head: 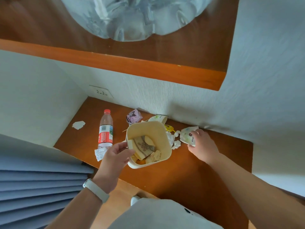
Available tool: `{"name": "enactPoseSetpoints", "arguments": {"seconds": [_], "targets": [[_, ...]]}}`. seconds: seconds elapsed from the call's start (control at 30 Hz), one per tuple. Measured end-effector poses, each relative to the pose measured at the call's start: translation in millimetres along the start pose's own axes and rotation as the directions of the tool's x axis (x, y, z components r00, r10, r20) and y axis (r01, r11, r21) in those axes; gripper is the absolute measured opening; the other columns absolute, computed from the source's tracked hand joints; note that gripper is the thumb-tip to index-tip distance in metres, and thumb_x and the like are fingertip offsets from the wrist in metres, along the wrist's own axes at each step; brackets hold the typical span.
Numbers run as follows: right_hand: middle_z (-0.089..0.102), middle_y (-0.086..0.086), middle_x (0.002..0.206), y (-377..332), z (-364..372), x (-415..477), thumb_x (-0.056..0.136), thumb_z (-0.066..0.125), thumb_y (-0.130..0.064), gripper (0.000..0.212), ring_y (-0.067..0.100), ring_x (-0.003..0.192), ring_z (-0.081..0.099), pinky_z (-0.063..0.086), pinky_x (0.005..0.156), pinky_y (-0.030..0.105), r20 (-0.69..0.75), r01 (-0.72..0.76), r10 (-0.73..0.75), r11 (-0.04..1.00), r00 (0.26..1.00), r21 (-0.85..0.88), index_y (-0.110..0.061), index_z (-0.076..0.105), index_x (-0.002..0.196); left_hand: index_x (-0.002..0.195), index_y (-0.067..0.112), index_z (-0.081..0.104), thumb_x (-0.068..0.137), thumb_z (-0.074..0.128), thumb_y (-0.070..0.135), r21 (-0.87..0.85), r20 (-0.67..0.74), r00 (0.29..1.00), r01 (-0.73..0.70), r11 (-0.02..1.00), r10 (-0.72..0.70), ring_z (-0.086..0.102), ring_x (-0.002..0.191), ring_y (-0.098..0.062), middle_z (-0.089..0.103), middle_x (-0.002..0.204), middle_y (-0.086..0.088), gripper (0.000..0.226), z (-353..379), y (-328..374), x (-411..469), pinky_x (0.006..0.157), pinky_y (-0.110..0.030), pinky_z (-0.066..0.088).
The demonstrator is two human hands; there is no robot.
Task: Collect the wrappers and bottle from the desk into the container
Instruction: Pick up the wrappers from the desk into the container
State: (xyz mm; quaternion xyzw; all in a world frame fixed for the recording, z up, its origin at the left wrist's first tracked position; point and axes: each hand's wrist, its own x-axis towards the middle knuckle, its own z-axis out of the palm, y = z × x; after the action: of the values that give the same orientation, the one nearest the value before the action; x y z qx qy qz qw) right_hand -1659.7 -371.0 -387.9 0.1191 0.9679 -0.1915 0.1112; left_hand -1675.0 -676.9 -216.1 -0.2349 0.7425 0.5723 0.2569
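The right hand's point(202, 145) fingers point(194, 133) clutched a white printed wrapper point(188, 134) on the counter point(206, 171), by the wall. The left hand's point(115, 156) fingers point(121, 146) pinched the cream container's point(165, 129) near rim; it already held wrappers. The bottle point(105, 131) lay just left of it.

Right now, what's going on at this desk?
A person is clearing trash into a cream container. The left hand holds its near-left rim; the right hand is closing on a white printed wrapper on the desk. A few wrappers are already inside. Still out: the plastic bottle lying left of the container, a purple wrapper, a yellow one and white scraps.
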Motion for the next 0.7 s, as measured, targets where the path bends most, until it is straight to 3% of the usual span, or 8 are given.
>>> {"name": "enactPoseSetpoints", "arguments": {"seconds": [0.1,0.2,0.3,0.5,0.7], "targets": [[0.039,0.005,0.147,5.0,10.0,4.9,0.085,0.065,-0.039,0.06,0.027,0.129,0.045,0.052,0.093,0.041,0.022,0.06,-0.058,0.992,0.998,-0.108,-0.021,0.042,0.138,0.114,0.018,0.067,0.094,0.067,0.011,-0.017,-0.022,1.0,0.016,1.0,-0.016,0.068,0.113,-0.028,0.074,0.114,-0.009,0.021,0.4,-2.7,-0.7,0.106,-0.049,0.052],[0.041,0.011,0.144,4.5,13.3,11.1,0.082,0.069,-0.035,0.062,0.031,0.127,0.047,0.054,0.091,0.041,-0.019,0.083,-0.086,0.991,0.996,-0.106,-0.016,0.045,0.136,0.114,0.017,0.067,0.095,0.066,0.009,-0.047,-0.029,0.999,0.033,0.998,-0.034,0.068,0.112,-0.027,0.074,0.114,-0.01,0.021,1.6,-4.3,-2.2,0.106,-0.048,0.052],[0.049,0.015,0.133,0.9,12.8,15.6,0.08,0.071,-0.027,0.058,0.034,0.117,0.053,0.054,0.087,0.041,-0.039,0.083,-0.087,0.992,0.995,-0.097,-0.01,0.051,0.132,0.115,0.015,0.067,0.095,0.065,0.008,-0.056,-0.037,0.998,0.043,0.997,-0.045,0.069,0.112,-0.027,0.074,0.113,-0.01,0.021,3.3,-6.0,-3.7,0.106,-0.047,0.052],[0.065,0.006,0.092,-2.3,2.1,19.8,0.078,0.064,-0.024,0.029,0.027,0.082,0.061,0.051,0.058,0.034,-0.12,0.114,-0.138,0.976,0.983,-0.185,-0.01,0.066,0.103,0.116,0.013,0.067,0.096,0.064,0.009,-0.063,-0.048,0.998,0.033,0.997,-0.036,0.069,0.11,-0.026,0.075,0.111,-0.01,0.02,2.5,-10.3,-6.2,0.101,-0.042,0.053],[0.064,0.001,0.082,-0.6,-12.0,11.1,0.083,0.065,-0.023,0.018,0.021,0.071,0.057,0.044,0.057,0.029,-0.178,0.119,-0.142,0.984,0.974,-0.135,-0.012,0.069,0.098,0.117,0.013,0.067,0.096,0.065,0.01,-0.072,-0.051,0.998,0.032,0.997,-0.036,0.069,0.111,-0.026,0.075,0.112,-0.009,0.021,6.1,-15.4,-5.1,0.101,-0.042,0.053]]}}
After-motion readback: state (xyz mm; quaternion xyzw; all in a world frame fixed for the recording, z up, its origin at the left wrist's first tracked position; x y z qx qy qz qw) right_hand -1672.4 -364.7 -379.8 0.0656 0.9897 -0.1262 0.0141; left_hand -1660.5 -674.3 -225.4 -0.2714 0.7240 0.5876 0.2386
